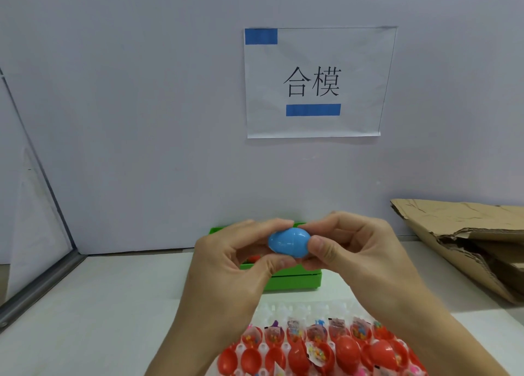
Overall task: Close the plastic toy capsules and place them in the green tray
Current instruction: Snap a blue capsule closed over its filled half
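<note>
Blue capsule (289, 243): closed, pinched between left hand (226, 265) and right hand (360, 251), held above green tray (295, 279). Red capsules (320, 350): open, nearest camera, in white holder.

Both hands hold a blue capsule (289, 243) up over the green tray (295, 279): the left hand (226, 265) pinches its left end, the right hand (354, 251) its right end. The tray sits on the white desk (113, 304) against the wall. Nearer, red capsule halves (317, 350) with small toys fill a white holder. Torn cardboard (465, 242) lies at right, and a paper sign (314, 82) hangs above.
</note>
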Demonstrator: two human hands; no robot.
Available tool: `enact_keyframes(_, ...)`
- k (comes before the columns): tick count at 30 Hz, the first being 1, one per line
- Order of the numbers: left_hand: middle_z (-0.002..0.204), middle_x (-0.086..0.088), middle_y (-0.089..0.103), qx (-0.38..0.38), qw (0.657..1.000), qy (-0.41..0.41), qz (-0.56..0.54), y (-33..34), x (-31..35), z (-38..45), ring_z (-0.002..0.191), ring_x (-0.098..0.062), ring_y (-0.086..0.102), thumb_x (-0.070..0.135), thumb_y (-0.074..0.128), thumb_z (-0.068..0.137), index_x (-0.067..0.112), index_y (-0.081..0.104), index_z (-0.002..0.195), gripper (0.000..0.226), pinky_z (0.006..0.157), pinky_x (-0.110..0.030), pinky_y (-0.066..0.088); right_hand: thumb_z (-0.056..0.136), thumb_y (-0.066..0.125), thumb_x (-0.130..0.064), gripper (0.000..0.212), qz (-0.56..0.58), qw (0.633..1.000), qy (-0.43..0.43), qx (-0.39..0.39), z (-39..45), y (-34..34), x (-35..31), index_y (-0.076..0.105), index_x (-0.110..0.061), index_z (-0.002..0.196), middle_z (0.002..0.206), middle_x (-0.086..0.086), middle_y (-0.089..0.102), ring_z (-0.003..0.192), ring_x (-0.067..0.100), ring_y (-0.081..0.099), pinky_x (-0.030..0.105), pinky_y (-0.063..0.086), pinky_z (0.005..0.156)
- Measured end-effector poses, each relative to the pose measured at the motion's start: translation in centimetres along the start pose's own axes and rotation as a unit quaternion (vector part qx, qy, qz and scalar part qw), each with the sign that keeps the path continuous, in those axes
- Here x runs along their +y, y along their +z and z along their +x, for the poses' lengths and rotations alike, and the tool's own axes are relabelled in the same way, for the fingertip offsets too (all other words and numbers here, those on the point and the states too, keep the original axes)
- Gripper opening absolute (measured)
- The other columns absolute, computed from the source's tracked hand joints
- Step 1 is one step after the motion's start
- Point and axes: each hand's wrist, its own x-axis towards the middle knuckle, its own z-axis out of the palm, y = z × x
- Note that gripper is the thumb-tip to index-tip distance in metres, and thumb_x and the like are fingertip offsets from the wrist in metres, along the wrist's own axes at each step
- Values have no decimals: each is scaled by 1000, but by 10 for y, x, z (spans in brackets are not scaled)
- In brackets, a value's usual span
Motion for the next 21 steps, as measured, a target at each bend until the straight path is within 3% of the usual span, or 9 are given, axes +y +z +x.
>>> enact_keyframes(5,89,13,73,3,997,36,73,3,-5,-1,90,-9,69,-22,68,75,24,78,97,52,75,-18,57,68,72,-6,7,-2,1000,4,-6,0,3,-4,78,-11,70,73,14,76,62,26,74,23,58,56)
enact_keyframes(9,88,12,72,-7,997,51,64,6,-4,-2,90,-9,69,-27,62,76,21,79,97,55,70,-17,58,74,70,11,27,-17,1000,-4,-2,0,4,-8,78,-13,65,71,12,76,62,27,74,23,59,54)
enact_keyframes(12,87,9,70,-3,998,48,41,8,-2,-3,91,-11,68,-28,61,76,23,79,95,57,70,-16,57,65,72,-3,10,-4,1000,-10,-3,0,5,-10,77,-12,65,71,12,76,62,26,75,23,58,54)
enact_keyframes(15,88,7,70,-7,998,51,25,8,-1,-3,91,-14,67,-28,61,75,25,77,95,59,72,-17,58,59,73,-11,7,12,1000,-8,2,-1,5,-12,77,-10,65,71,11,76,61,26,75,22,58,53)
enact_keyframes(19,87,1,69,-24,998,49,-21,7,5,-2,84,-16,68,-2,64,79,22,75,93,30,74,-17,54,58,84,-42,33,57,997,34,-50,-1,2,-13,75,-17,78,76,18,75,66,29,75,23,59,61)
enact_keyframes(21,89,0,69,-40,998,29,-47,4,5,-2,85,-16,68,2,63,78,20,74,94,27,75,-18,54,52,90,-51,51,100,987,83,-93,-2,-1,-10,73,-19,89,85,22,75,74,31,76,24,59,67)
